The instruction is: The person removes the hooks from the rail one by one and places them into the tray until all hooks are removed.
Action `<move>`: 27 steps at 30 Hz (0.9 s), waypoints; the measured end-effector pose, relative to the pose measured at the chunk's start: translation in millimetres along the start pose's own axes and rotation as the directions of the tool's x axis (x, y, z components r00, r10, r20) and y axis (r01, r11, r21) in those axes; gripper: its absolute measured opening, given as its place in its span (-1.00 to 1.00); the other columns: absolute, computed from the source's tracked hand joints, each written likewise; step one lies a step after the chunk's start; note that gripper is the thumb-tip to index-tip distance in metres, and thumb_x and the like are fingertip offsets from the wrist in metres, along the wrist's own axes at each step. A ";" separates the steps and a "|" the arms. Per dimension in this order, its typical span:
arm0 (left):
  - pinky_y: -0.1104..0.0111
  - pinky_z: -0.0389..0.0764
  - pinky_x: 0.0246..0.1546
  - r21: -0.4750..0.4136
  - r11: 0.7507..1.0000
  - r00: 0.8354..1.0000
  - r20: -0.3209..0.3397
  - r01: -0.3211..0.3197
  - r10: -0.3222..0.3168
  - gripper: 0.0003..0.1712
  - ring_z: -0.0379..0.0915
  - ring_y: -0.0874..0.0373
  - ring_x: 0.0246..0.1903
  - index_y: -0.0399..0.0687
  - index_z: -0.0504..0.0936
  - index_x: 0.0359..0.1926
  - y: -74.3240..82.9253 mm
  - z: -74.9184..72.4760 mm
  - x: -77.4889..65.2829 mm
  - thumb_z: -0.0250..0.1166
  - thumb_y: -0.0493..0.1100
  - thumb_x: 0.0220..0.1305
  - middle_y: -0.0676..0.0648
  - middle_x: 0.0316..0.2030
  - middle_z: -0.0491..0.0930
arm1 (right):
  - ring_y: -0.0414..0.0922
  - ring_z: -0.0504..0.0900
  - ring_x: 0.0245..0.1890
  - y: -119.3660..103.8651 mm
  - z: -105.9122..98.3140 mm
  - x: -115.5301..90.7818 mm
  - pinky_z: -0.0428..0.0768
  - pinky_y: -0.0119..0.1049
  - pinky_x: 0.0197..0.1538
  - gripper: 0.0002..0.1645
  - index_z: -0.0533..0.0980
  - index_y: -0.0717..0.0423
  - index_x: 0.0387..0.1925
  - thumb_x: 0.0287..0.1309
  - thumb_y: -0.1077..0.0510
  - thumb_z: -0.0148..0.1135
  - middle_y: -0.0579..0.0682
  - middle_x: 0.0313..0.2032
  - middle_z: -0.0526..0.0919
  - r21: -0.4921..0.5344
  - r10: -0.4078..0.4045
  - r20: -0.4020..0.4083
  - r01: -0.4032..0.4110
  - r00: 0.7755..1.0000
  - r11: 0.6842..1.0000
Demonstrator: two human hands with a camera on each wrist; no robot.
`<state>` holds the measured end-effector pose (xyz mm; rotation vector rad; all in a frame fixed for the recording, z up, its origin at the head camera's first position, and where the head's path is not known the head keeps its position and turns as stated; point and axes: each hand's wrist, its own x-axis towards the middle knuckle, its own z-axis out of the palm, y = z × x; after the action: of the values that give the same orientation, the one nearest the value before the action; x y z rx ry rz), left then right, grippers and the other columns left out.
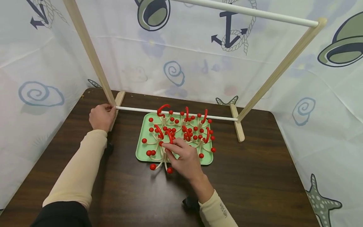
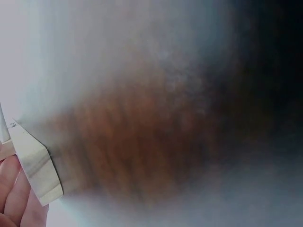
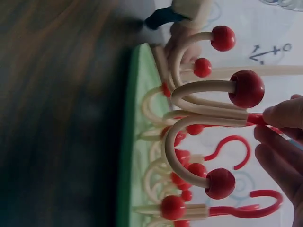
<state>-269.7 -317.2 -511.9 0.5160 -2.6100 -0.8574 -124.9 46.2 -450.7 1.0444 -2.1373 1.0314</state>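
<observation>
Near the lower left of a wooden stand (image 1: 92,53), my left hand (image 1: 102,117) grips its base, where the post meets the foot. In the left wrist view its curled fingers (image 2: 19,194) lie against the wooden foot piece (image 2: 38,165). With thumb and fingertips, my right hand (image 1: 185,159) pinches the red hook stem of a beige, curved-armed hanger (image 3: 208,113) tipped with red balls. That hanger is upright, at the front edge of a green tray (image 1: 141,149). Several similar red-hooked hangers (image 1: 200,125) stand on the tray behind it.
A low white rod (image 1: 136,109) runs behind the tray between the stand's feet. Another white rod (image 1: 255,12) spans the top, joined to the right post (image 1: 280,69). A patterned curtain (image 1: 119,63) hangs behind the dark wooden table (image 1: 255,176).
</observation>
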 end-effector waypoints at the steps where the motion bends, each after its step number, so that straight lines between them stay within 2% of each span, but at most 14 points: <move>1: -0.14 0.47 -0.14 0.001 1.000 1.000 -0.002 0.001 -0.001 -0.56 0.58 -0.29 -0.10 -0.22 0.69 0.00 0.6 -0.4 0.2 0.17 0.03 0.37 -0.23 -0.12 0.70 | -0.27 0.42 -0.53 1.3 1.6 -1.5 0.41 -0.54 -0.46 -0.65 0.72 0.04 -0.13 -0.03 0.33 0.46 -0.11 -0.39 0.55 -0.020 -0.003 -0.005 0.003 1.000 1.000; 5: -0.15 0.47 -0.13 0.001 1.000 1.000 0.005 0.000 0.000 -0.56 0.57 -0.30 -0.10 -0.23 0.68 0.01 2.3 -0.8 0.6 0.17 0.03 0.37 -0.24 -0.11 0.70 | -0.27 0.44 -0.54 6.1 8.1 -6.6 0.41 -0.53 -0.49 -0.64 0.72 0.02 -0.12 -0.02 0.32 0.45 -0.11 -0.39 0.55 -0.087 -0.003 -0.030 0.001 1.000 0.996; 10: -0.14 0.47 -0.13 0.010 1.000 1.000 0.010 0.006 -0.007 -0.55 0.58 -0.29 -0.10 -0.23 0.68 0.01 3.1 -0.3 -0.2 0.17 0.04 0.38 -0.23 -0.11 0.70 | -0.27 0.46 -0.56 11.9 16.5 -10.9 0.44 -0.53 -0.48 -0.68 0.73 0.02 -0.14 0.02 0.31 0.42 -0.10 -0.40 0.58 -0.123 -0.013 -0.056 0.006 0.998 0.992; 15: -0.14 0.46 -0.12 0.005 1.000 1.000 0.013 0.008 -0.008 -0.55 0.58 -0.28 -0.10 -0.23 0.68 0.01 3.2 0.4 -0.6 0.16 0.04 0.38 -0.23 -0.11 0.70 | -0.27 0.39 -0.61 14.6 24.1 -11.6 0.45 -0.52 -0.49 -0.74 0.74 0.00 -0.19 0.06 0.31 0.38 -0.10 -0.43 0.56 -0.146 -0.052 -0.074 0.040 0.996 0.988; 21: -0.12 0.47 -0.12 0.005 1.000 1.000 0.009 0.014 -0.014 -0.55 0.59 -0.26 -0.11 -0.23 0.68 0.01 2.1 0.9 0.0 0.15 0.03 0.37 -0.23 -0.11 0.70 | -0.25 0.50 -0.53 16.2 37.1 -9.6 0.55 -0.48 -0.38 -0.80 0.74 -0.02 -0.23 0.11 0.28 0.37 -0.09 -0.40 0.62 -0.186 -0.117 -0.087 0.099 0.989 0.978; 27: -0.11 0.48 -0.13 0.005 1.000 1.000 0.002 0.016 -0.016 -0.55 0.60 -0.25 -0.13 -0.24 0.68 0.01 2.0 1.7 0.0 0.16 0.03 0.38 -0.24 -0.11 0.70 | -0.30 0.54 -0.52 14.3 47.6 -7.3 0.52 -0.52 -0.37 -0.76 0.75 -0.07 -0.25 0.09 0.30 0.36 -0.15 -0.44 0.59 -0.265 -0.168 -0.021 0.156 0.986 0.951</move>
<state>-270.8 -314.8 -512.0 0.5387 -2.6138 -0.8573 -139.0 16.1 -488.3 1.0371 -2.0458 0.6657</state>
